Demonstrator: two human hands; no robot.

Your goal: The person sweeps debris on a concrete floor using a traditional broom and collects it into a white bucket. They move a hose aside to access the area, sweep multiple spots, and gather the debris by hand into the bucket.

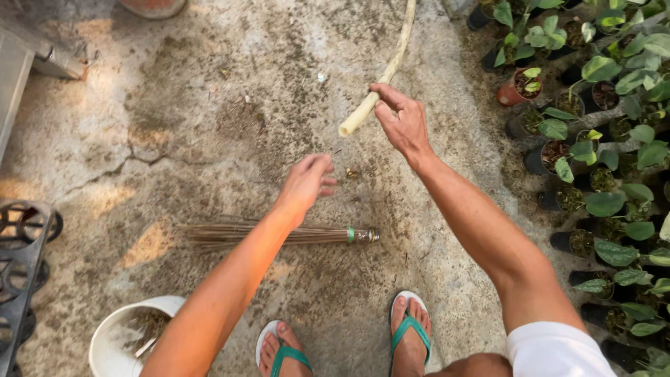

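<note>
Lying flat on the cracked concrete floor (230, 84), a twig broom (279, 235) serves as the marker for everything else. Its thin brown bristles fan toward the left, and its bound end, wrapped with a green band and a short shiny cap, points right.

Far left of the broom, a black plastic rack with round openings (24, 258) stands at the frame edge. Below and left of the broom's bristles sits a white bucket (129, 335) holding dry plant scraps.

The left hand (306, 183) hovers just above the middle of the broom, fingers loosely spread and curled downward, holding nothing and touching nothing. Below the broom, two feet in white flip-flops with green straps (408, 335) stand on the floor.

Above and right of the broom's capped end, the right hand (401, 122) is raised with palm turned up, its fingers pinching the side of a pale yellowish hose (380, 80) near its cut end. The hose is smooth, slightly stained, and curves away to the top of the view; its open end hangs well above the broom.

Far right of the broom, rows of small black pots with broad green-leaved plants (600, 139) crowd the floor.
</note>
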